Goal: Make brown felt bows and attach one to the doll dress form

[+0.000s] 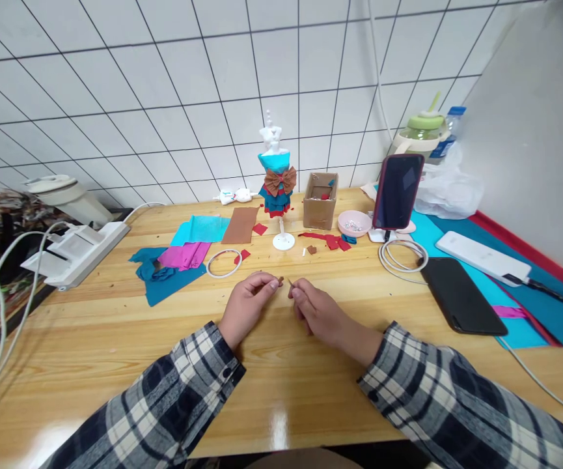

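My left hand (249,305) is closed in a pinch, a small brown scrap of paper (280,281) showing at its thumb and fingertip. Just to the right, a gap apart, my right hand (321,312) pinches another small brown piece (289,284), mostly hidden by the fingers. Beyond them stands a white miniature dress form (270,137) on a round base. It wears a turquoise, red and dark blue crepe paper dress (274,161) with a brown bow (280,182) at the waist.
Brown (240,225), turquoise (205,229), magenta (186,255) and blue paper (176,284) lie left of the form, near a white ring (223,264). Rightward are a cardboard box (320,212), pink bowl (354,223), propped phone (398,192), coiled cable (383,257) and black phone (461,296).
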Motion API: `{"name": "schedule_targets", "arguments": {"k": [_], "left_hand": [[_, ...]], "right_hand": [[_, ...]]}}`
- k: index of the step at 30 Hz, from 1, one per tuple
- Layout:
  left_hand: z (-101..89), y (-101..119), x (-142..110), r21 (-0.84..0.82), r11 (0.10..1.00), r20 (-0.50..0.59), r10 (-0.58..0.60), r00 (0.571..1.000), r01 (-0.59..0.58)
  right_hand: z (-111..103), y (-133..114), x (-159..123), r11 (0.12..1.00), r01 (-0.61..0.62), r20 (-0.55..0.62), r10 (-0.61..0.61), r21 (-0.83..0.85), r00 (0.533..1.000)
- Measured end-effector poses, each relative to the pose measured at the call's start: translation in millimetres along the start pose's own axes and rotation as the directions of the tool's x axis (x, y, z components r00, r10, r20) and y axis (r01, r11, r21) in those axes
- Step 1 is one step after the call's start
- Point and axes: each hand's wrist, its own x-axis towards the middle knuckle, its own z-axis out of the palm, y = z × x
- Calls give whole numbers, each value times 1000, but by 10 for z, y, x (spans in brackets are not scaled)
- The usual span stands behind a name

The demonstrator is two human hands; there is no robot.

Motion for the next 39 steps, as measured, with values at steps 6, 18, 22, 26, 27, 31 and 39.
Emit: {"name": "schedule_targets", "arguments": {"k": [6,18,22,26,27,31,39], "left_hand": [[27,-17,-6,-5,1000,20,7,1000,-6],[18,-28,-24,106,986,10,124,992,-125],[20,-11,-24,112,986,40,122,992,-126],[24,4,-22,113,983,87,136,987,-145],[27,7,-23,109,983,93,137,986,-147],[39,15,-30,83,989,94,112,989,-120],[56,4,-36,70,995,77,64,995,-69]], "right_hand": [[18,-67,-45,997,27,141,-17,-70,990],[13,-17,-21,990,76,97,-65,-119,993],[9,-23,-20,993,73,94,-64,-95,994],[5,-10,-5,993,90,84,-83,-79,993],[2,-8,-1,992,97,81,-91,-85,993],[-10,-21,11,989,99,59,-93,-107,994],[5,-41,15,995,74,37,-72,-61,997]]}}
